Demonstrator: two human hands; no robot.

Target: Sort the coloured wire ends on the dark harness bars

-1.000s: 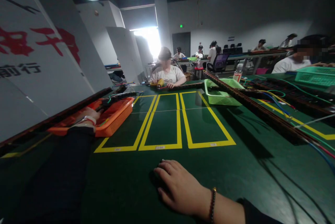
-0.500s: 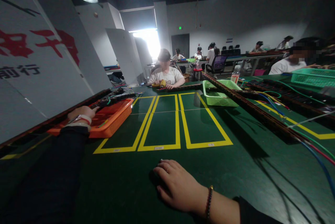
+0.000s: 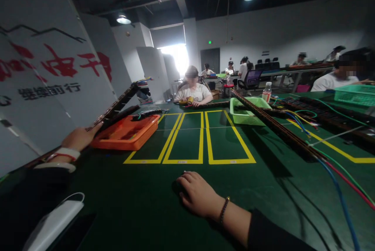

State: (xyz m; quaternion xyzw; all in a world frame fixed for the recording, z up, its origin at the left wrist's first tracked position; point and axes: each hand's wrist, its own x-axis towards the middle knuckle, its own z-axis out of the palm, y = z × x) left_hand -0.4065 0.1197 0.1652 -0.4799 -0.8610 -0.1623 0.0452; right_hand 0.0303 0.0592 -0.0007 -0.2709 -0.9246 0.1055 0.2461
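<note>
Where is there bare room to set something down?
Inside the three yellow-taped rectangles, between the orange basket and the light-green basket; also the green tabletop between the right hand and the white object. It is crowded at right, with a long brown strip and colored wires, and at left, where the left hand grips a raised dark strip.

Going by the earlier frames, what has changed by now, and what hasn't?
The left hand has moved out of the orange basket toward its own left and now holds a dark strip, whose far end has tilted up off the table. The head view has shifted too, bringing a white object into sight at lower left. The right hand still rests on the table; the green basket looks unmoved.
</note>
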